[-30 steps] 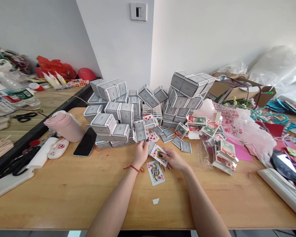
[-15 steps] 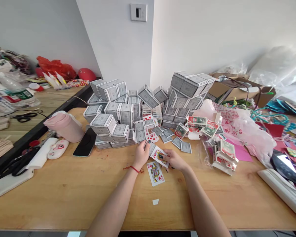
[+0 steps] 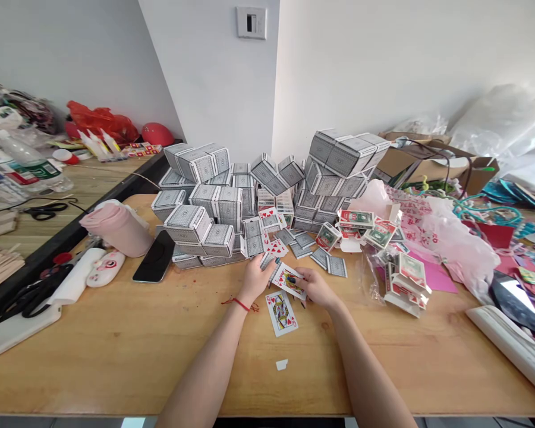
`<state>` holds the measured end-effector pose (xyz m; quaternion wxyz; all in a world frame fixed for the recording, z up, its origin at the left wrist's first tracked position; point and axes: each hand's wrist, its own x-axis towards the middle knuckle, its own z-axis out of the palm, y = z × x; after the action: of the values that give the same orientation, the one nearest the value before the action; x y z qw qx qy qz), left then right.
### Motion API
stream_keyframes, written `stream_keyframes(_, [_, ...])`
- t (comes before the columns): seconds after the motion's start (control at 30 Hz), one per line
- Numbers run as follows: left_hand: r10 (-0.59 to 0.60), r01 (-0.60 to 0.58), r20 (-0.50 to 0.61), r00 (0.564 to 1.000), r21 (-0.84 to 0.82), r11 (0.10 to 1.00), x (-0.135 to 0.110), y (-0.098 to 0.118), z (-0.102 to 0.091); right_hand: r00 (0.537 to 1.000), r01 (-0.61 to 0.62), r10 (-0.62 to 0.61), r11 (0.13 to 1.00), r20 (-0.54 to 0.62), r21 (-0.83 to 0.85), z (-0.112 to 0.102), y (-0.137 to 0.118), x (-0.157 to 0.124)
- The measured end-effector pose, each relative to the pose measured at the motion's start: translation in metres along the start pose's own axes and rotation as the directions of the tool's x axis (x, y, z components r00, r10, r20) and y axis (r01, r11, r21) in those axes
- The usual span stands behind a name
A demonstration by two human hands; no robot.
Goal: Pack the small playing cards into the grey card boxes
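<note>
My left hand (image 3: 255, 277), with a red string on the wrist, pinches a grey-backed playing card (image 3: 267, 260) just above the table. My right hand (image 3: 314, 287) grips a face card (image 3: 289, 279) tilted over the wood. Right below both hands a queen of hearts card (image 3: 281, 312) lies face up on the wooden table (image 3: 116, 351). More loose cards (image 3: 303, 246), face up and face down, are scattered just beyond my fingers, in front of a big heap of grey patterned card boxes (image 3: 214, 205).
A black phone (image 3: 155, 257), a pink roll (image 3: 116, 227) and scissors (image 3: 31, 297) lie at the left. Red-and-green card packs (image 3: 405, 270), a pink plastic bag (image 3: 446, 238) and craft clutter fill the right. A small white paper scrap (image 3: 281, 364) lies near the front edge.
My left hand has lifted a grey-backed card from the scattered ones and drawn it slightly toward me. My right hand keeps the face card, shifted a little.
</note>
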<state>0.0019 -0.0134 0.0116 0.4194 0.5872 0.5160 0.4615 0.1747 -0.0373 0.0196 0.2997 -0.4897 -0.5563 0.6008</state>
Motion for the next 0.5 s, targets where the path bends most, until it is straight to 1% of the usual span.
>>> stream_keyframes(0.13, [-0.052, 0.055, 0.065, 0.997, -0.045, 0.997, -0.002, 0.001, 0.001, 0.998, 0.017, -0.016, 1.0, -0.061, 0.01, 0.0, 0.005, 0.003])
stream_keyframes(0.27, [-0.077, 0.09, 0.141, 0.987, -0.09, 0.992, -0.005, 0.006, 0.001, 0.996, 0.044, -0.044, 0.999, -0.078, 0.001, -0.001, 0.006, 0.003])
stream_keyframes(0.37, [-0.059, 0.079, 0.191, 0.98, -0.099, 0.992, -0.006, 0.01, 0.0, 0.998, 0.035, -0.035, 0.999, -0.057, -0.01, -0.001, 0.006, 0.003])
stream_keyframes(0.5, [-0.032, 0.041, 0.223, 0.974, -0.037, 0.998, -0.008, 0.012, 0.002, 0.999, 0.03, -0.03, 0.999, -0.034, -0.013, 0.002, 0.007, 0.003])
